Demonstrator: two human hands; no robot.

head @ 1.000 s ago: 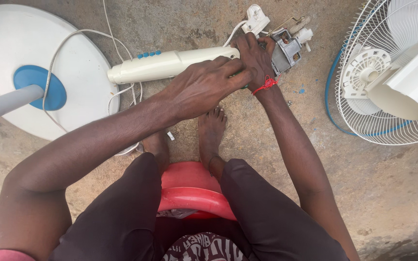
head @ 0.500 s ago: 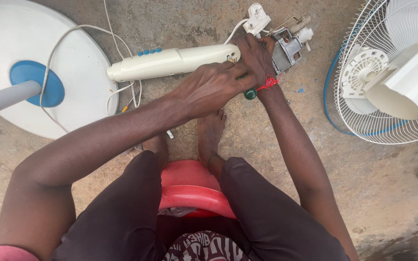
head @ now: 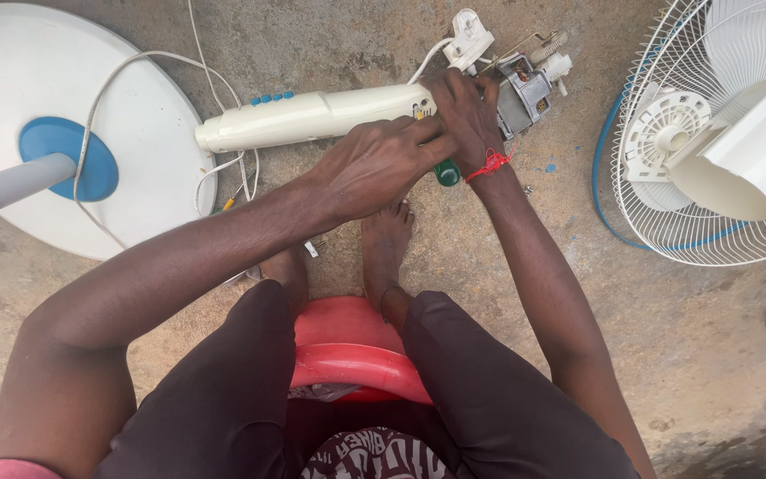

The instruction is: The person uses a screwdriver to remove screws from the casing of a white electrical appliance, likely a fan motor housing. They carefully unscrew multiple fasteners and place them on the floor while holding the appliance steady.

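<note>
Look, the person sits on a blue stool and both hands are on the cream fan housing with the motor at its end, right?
Not quite: the stool is red, not blue, as the head view shows. The rest holds: the left hand and right hand are both on the cream fan housing, with the motor at its end.

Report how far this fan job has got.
Done: the grille and blade lie off to the right, and the motor is bare. In hand: both hands, left and right, work at the neck housing with a green-handled tool. Left: everything is apart from the base.
</note>
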